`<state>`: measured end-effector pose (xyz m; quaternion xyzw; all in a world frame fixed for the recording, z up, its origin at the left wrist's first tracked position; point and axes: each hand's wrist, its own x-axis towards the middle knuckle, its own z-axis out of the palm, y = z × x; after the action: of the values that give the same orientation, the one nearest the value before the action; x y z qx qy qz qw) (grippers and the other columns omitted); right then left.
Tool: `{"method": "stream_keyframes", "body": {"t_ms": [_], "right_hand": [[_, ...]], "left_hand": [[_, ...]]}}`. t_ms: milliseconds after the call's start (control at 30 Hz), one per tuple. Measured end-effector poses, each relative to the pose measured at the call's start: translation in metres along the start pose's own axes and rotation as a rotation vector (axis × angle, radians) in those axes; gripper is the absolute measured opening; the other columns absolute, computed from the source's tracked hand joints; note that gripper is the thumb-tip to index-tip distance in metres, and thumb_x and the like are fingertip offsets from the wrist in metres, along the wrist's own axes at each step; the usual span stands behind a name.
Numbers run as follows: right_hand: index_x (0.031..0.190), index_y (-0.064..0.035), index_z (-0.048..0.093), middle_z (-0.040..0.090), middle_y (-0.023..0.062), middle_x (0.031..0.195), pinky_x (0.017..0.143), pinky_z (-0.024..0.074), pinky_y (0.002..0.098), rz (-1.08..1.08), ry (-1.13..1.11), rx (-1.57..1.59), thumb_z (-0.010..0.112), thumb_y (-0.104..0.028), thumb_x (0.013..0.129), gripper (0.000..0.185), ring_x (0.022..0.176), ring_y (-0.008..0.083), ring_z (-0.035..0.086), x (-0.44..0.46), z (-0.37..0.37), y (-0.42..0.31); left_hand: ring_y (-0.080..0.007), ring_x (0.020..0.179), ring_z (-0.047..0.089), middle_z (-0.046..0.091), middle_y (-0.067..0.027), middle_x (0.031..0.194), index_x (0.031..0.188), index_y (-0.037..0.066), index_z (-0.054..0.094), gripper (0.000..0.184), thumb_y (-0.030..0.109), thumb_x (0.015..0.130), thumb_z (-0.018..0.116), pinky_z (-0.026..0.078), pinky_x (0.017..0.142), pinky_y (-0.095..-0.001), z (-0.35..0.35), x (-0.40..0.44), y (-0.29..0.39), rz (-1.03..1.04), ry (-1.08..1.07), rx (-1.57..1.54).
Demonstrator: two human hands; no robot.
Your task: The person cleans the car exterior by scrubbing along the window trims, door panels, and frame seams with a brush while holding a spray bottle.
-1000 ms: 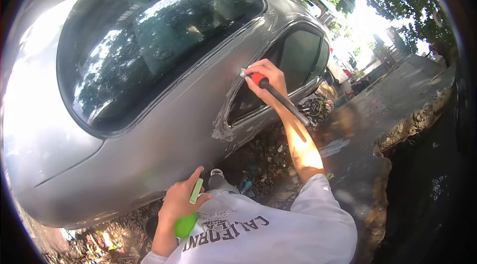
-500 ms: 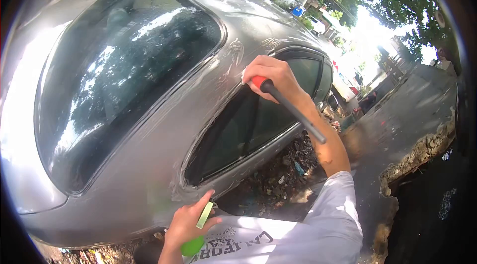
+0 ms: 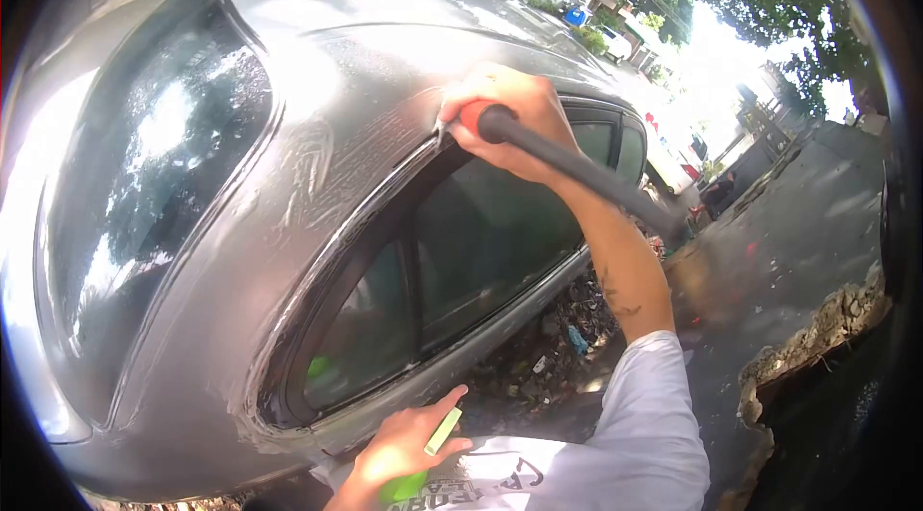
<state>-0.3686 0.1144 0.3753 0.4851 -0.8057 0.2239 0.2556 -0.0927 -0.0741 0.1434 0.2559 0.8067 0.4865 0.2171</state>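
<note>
My right hand is wrapped around a brush with a long black handle and a red collar. Its pale tip, mostly hidden by my fingers, meets the top edge of the car's side window. Wet, soapy streaks mark the grey car around that window frame. Low in the view, my left hand grips a green spray bottle with a light green trigger. The index finger points forward past the trigger, and my hand and shirt cover much of the bottle.
The rear windshield lies at the left. Leaves and litter cover the ground beside the car. A broken concrete edge runs along a dark gap at the right. Houses, trees and other vehicles stand farther off.
My view has shifted forward along the car, so the side window shows larger. My right hand with the brush has moved along the upper window edge. Both hands keep their grip.
</note>
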Motion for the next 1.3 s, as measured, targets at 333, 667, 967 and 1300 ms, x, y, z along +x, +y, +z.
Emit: {"method": "stream_keyframes", "body": {"t_ms": [333,667,967,1300], "right_hand": [[0.091,-0.0041,0.074,0.072,0.0074,0.09,0.079,0.0536,0.0352,0.142,0.061,-0.025,0.078,-0.006,0.08,0.013,0.083,0.021,0.069,-0.012,-0.011,0.02],[0.09,-0.0046,0.072,0.07,0.008,0.084,0.071,0.0537,0.0346,0.228,0.018,-0.07,0.077,-0.004,0.081,0.01,0.074,0.0216,0.069,-0.011,-0.022,0.034],[0.092,-0.0043,0.073,0.068,0.0103,0.091,0.079,0.0527,0.0376,0.36,-0.061,-0.252,0.084,-0.024,0.084,0.024,0.083,0.027,0.067,-0.007,-0.031,0.009],[0.108,-0.0003,0.068,0.07,0.0071,0.102,0.088,0.0519,0.0346,0.377,-0.027,0.009,0.083,-0.024,0.09,0.033,0.092,0.0166,0.064,0.006,0.004,-0.043]], "left_hand": [[-0.0391,0.098,0.072,0.076,-0.0113,0.114,0.16,0.017,0.038,0.084,0.055,0.093,0.072,0.056,0.087,-0.0476,-0.004,-0.006,0.003,-0.003,0.036,-0.062],[-0.0437,0.09,0.07,0.074,-0.016,0.105,0.16,0.016,0.038,0.085,0.056,0.093,0.071,0.056,0.082,-0.05,-0.008,-0.054,-0.026,0.021,0.088,-0.169],[-0.0483,0.094,0.069,0.073,-0.0254,0.099,0.162,0.016,0.035,0.085,0.058,0.094,0.066,0.054,0.084,-0.0555,-0.004,-0.059,-0.035,0.117,-0.105,-0.146],[-0.0473,0.099,0.07,0.074,-0.0236,0.108,0.163,0.016,0.032,0.087,0.058,0.094,0.066,0.054,0.087,-0.0565,-0.03,-0.036,-0.03,0.072,-0.223,-0.139]]}}
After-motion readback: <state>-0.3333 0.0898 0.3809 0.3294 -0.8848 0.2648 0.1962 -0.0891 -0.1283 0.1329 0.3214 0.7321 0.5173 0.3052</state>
